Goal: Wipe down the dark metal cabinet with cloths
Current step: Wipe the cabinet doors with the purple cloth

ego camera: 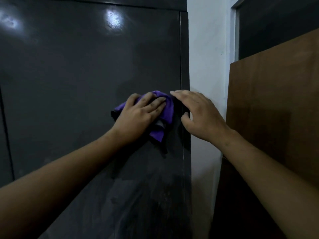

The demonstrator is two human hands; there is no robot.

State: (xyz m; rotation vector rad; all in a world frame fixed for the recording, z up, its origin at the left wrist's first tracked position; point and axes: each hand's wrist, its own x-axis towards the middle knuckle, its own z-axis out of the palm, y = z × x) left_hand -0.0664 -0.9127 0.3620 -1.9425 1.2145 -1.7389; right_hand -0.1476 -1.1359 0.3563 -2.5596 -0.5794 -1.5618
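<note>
**A:** mid-wipe imo. The left hand presses the cloth flat on the cabinet front, fingers spread, near its right edge.

**B:** yep, and the right hand rests on that edge, fingers straight, gripping nothing I can see. Next I'd sweep down, it looks streaky below. The board crowds the side tho.

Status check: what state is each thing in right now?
Cabinet: door shut, lower part streaked with dust.
Cloth: purple, bunched, pressed against door.
Left hand: flat on cloth.
Right hand: fingers extended, at cabinet's right edge.
</note>
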